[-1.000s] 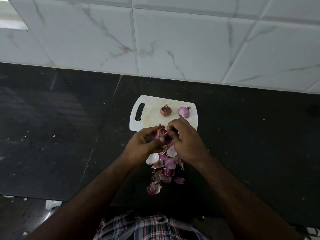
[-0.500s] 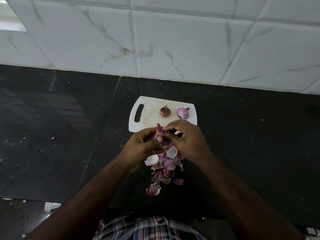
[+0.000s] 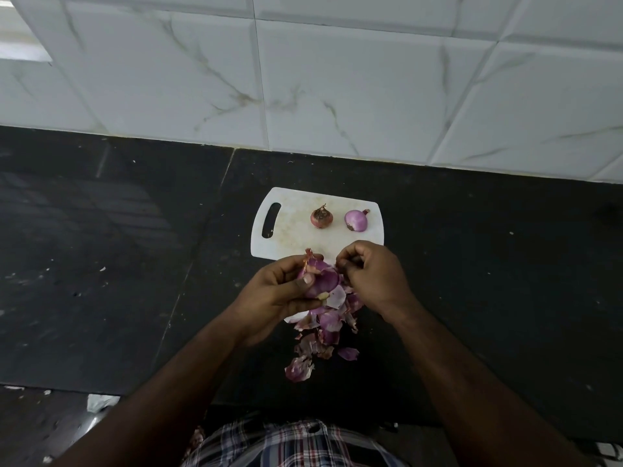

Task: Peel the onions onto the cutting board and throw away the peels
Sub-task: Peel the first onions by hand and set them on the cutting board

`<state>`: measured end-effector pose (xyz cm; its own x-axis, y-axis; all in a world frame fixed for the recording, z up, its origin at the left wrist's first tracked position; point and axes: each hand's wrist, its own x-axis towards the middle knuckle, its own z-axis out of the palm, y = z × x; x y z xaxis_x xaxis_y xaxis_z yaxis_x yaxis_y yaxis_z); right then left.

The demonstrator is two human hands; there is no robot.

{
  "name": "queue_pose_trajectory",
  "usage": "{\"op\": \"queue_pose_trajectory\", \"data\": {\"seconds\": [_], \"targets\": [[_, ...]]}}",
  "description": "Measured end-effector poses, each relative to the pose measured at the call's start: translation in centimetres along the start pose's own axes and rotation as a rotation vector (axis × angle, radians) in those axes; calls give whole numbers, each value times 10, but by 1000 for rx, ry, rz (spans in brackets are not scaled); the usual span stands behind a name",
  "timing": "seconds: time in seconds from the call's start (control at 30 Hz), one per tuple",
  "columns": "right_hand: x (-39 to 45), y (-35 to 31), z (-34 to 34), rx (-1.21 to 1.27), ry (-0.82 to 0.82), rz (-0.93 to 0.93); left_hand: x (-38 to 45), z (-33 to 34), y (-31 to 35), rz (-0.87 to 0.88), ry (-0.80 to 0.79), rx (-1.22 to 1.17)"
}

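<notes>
The left hand (image 3: 279,291) grips a small, firm red onion (image 3: 322,281). The right hand (image 3: 371,278) pinches its papery skin, which probably tears easily, so grip at the loose edge.

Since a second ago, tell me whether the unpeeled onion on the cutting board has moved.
No. The unpeeled onion sits left of the peeled onion on the cutting board, as before.

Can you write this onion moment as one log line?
step: peeling | left hand: holds onion | right hand: pinches skin | peels: piled on counter
</notes>
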<state>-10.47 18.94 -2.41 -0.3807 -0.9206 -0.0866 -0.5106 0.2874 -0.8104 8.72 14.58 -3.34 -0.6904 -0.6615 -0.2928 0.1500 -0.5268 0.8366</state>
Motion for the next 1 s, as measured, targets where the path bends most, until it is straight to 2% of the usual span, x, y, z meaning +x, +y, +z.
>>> {"op": "queue_pose_trajectory", "data": {"seconds": [0.07,0.2,0.33,0.43,0.57,0.83,1.0], "targets": [[1,4,-1,-81,-16,-19,0,1,1,-11,-17,-17],[-3,4,-5,-83,-183,-42,2,-3,6,-31,-32,-53],[-8,-12,-10,63,-12,-117,2,-6,6,-56,-30,-108],[-14,-22,-3,47,-58,-220,4,-4,6,-40,-27,-101],[-16,-20,8,61,-18,-274,6,-2,6,-20,-13,-50],[-15,-23,8,29,-64,-228,7,-3,4,-8,26,3],[-15,-20,13,-69,-47,-272,9,0,3,12,80,21]]}}
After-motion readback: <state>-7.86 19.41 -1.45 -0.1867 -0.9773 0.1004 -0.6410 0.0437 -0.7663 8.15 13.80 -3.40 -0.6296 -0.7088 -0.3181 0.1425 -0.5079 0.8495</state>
